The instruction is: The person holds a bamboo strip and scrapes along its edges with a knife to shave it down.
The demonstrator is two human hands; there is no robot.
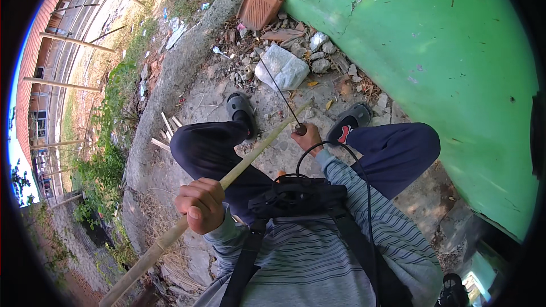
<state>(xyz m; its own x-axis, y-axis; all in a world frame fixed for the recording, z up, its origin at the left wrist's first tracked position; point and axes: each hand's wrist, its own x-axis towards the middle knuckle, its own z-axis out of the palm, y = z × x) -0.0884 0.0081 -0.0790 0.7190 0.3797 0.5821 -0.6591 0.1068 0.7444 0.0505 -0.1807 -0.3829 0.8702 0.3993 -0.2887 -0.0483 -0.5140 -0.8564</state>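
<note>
Gripping with left hand (200,206): bamboo pole (259,150), clamped in wrapped fingers, slanting between the legs (392,150) toward the shoes (357,115).
Right hand (309,139): thin dark-handled tool (279,90), clamped by its handle in curled fingers, crossing the pole's far end in view, contact unclear.
Rubble (321,66): white block (282,67), then terracotta block (261,4) near green wall (432,51).

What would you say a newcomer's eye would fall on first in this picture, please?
Probably the bright green wall across the upper right, then the long pale wooden pole slanting from the lower left to the centre, gripped in the left hand. Near the pole's far end, the right hand holds a thin dark rod by its dark handle. Beyond the dark grey shoes, a chunky white block and a ribbed terracotta tile show among stony rubble.
</note>
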